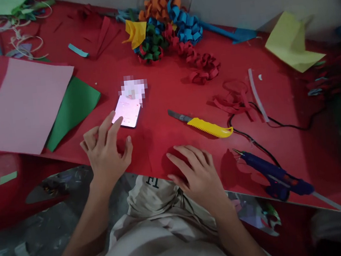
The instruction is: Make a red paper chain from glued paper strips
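Note:
A lit smartphone (127, 106) lies face up on the red table (156, 141), its upper screen pixelated. My left hand (107, 148) is at its lower edge, fingers spread, with a fingertip over the lower part of the screen. My right hand (195, 168) rests near the table's front edge, fingers stretched out and holding nothing. Beyond that hand lies a yellow utility knife (211, 127) with its blade pointing left. A blue hot glue gun (277, 174) with a glue stick in its back end lies to the right of my right hand.
Pink sheets (26, 105) and a green sheet (74, 109) lie at the left. Curled paper chains (185, 26) in several colours stand against the wall. Red paper strips (234, 99), a loose glue stick (258, 95), a black cord (293, 126) and folded yellow paper (292, 44) lie at the right.

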`<state>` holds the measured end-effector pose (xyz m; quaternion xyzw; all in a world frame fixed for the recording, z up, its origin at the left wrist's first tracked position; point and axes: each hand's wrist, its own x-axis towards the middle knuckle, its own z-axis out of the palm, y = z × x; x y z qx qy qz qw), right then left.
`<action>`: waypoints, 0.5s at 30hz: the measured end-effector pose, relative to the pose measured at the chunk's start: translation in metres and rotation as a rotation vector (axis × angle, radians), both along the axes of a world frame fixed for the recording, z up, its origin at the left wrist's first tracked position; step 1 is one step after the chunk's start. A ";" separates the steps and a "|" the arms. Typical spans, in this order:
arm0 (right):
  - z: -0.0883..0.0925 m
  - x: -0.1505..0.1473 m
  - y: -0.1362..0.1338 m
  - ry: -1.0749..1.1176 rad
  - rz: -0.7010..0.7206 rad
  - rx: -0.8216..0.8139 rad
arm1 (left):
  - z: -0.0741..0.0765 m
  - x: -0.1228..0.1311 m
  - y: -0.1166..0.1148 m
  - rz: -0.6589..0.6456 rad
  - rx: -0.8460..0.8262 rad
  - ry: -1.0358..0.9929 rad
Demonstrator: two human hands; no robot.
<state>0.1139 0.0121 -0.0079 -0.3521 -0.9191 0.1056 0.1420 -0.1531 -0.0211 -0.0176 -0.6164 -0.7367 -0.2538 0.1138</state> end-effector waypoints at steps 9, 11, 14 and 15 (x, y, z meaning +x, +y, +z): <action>0.000 0.006 0.001 0.025 0.021 -0.016 | 0.007 0.004 0.001 0.027 -0.099 0.004; 0.000 0.005 0.002 0.027 0.015 -0.008 | 0.008 0.004 0.001 -0.013 -0.134 -0.003; 0.000 0.005 0.002 0.032 0.014 -0.009 | 0.009 0.004 0.002 -0.011 -0.156 -0.017; -0.001 0.006 0.001 0.033 0.017 -0.012 | 0.010 0.004 0.002 0.007 -0.157 -0.019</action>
